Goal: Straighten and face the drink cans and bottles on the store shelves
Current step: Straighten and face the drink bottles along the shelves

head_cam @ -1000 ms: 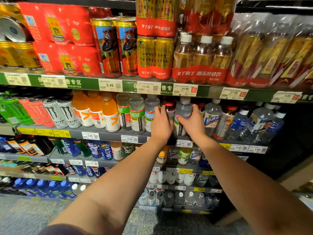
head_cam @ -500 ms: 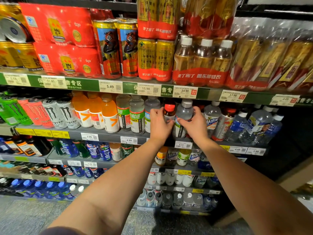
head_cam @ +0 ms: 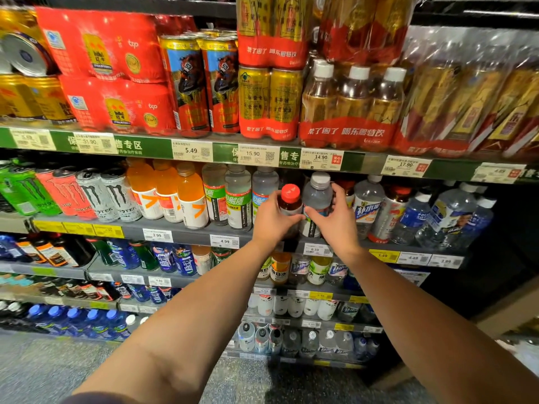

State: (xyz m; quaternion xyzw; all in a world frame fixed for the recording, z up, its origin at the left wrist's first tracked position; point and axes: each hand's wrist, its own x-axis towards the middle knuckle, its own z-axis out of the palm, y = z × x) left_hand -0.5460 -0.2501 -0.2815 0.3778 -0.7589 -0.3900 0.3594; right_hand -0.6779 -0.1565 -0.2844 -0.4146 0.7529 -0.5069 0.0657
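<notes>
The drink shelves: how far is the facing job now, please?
Looks done: the orange bottles and Monster cans stand upright at the shelf edge, labels forward. In hand: the left hand grips the red-capped bottle, and the right hand holds the grey-capped bottle beside it. Left: the water bottles further right stand unevenly.

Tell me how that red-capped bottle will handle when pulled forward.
The red-capped bottle looks tall and narrow, so it probably tips easily. Its dark contents suggest it's full and fairly heavy. The left hand grips it; neighbours crowd close.
</notes>
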